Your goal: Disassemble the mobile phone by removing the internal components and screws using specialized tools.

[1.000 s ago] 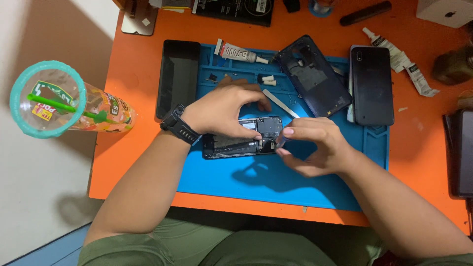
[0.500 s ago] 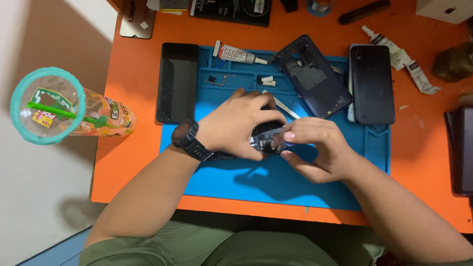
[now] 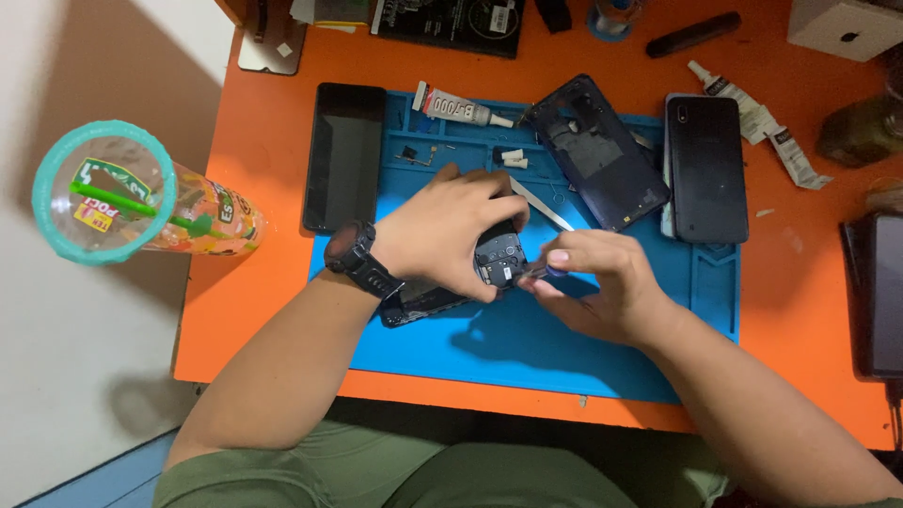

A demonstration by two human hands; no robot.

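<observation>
The left hand [image 3: 450, 230], a black watch [image 3: 358, 260] on its wrist, lies over an opened black phone [image 3: 451, 282] on the blue work mat [image 3: 564, 348], its fingers curled down around the phone's upper end and gripping it. The phone rests tilted across the middle of the mat, its lower end sticking out under the wrist. The right hand [image 3: 602, 287] is just beside it, fingers pinched shut on a small tool whose tip meets the phone's exposed camera end; the tool itself is mostly hidden.

Behind the hands, a dark phone back cover [image 3: 597, 150] lies slanted on the mat, with a glue tube [image 3: 461, 105] to its left and metal tweezers [image 3: 544, 207] just past the left hand. A black phone [image 3: 705, 167] lies at the mat's right edge, and a black screen panel [image 3: 345, 155] on the orange table [image 3: 254, 207] beside the mat's left edge. A clear plastic cup with a teal rim [image 3: 141, 202] stands well apart at the table's left edge.
</observation>
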